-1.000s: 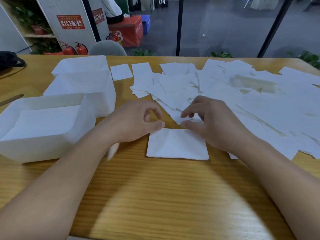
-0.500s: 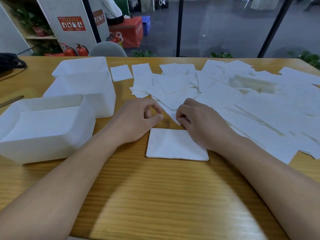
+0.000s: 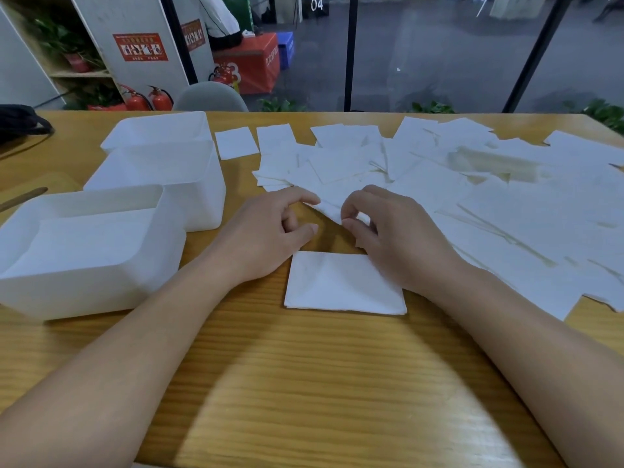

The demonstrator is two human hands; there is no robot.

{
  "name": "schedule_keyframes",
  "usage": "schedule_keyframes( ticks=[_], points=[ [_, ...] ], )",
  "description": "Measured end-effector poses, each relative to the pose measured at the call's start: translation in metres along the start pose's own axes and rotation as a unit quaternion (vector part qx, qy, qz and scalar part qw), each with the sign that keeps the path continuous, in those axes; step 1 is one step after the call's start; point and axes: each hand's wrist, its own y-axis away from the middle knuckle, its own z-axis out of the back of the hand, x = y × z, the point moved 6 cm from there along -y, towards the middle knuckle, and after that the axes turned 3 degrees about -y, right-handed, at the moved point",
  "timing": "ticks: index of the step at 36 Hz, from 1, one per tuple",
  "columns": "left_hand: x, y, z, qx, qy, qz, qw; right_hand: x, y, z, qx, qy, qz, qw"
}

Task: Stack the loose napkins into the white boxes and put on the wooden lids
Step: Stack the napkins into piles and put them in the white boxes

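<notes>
Napkins, loose (image 3: 489,197): white squares, many overlapping, spread over the far and right part of the bench (image 3: 304,383); one lies apart (image 3: 236,142) at the left edge of the spread.
Napkin stack (image 3: 341,285): squared white pile, flat on the bench near the front, just before both hands.
Right hand (image 3: 401,238): fingers curled, thumb and forefinger pinching the near corner of a loose napkin (image 3: 329,207) at the spread's edge; heel of the hand over the stack's right corner.
Left hand (image 3: 270,231): fingers loosely curled, thumb out, forefinger tip at the same napkin's edge; whether it grips cannot be told.
White boxes: three, open, in a row at left. Nearest box (image 3: 84,251) holds white napkins; middle box (image 3: 162,177) and far box (image 3: 158,130) contents not legible.
Wooden piece (image 3: 23,197): at far left edge, partly cut off.
Background: red poster (image 3: 140,47), text unreadable; fire extinguishers (image 3: 148,99); number "04" (image 3: 316,4) on glass.
</notes>
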Motion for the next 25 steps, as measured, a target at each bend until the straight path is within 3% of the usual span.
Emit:
schedule_keyframes(
  ticks=[4, 8, 16, 21, 25],
  points=[
    [0.001, 0.001, 0.005, -0.018, 0.034, 0.027, 0.999, 0.003, 0.008, 0.019, -0.006, -0.046, -0.001, 0.999],
    [0.006, -0.001, 0.013, -0.052, 0.109, 0.071, 0.990, 0.001, 0.016, 0.026, 0.019, -0.169, -0.008, 0.985],
    [0.025, -0.004, 0.012, -0.053, 0.183, 0.137, 0.972, 0.004, 0.022, 0.030, 0.050, -0.219, 0.033, 0.974],
    [0.020, -0.001, 0.008, -0.006, 0.221, 0.101, 0.970, -0.001, 0.020, 0.029, 0.023, -0.214, 0.026, 0.976],
    [0.012, -0.001, 0.011, -0.024, 0.201, 0.073, 0.977, -0.005, 0.016, 0.033, -0.008, -0.235, -0.015, 0.972]
  ],
)
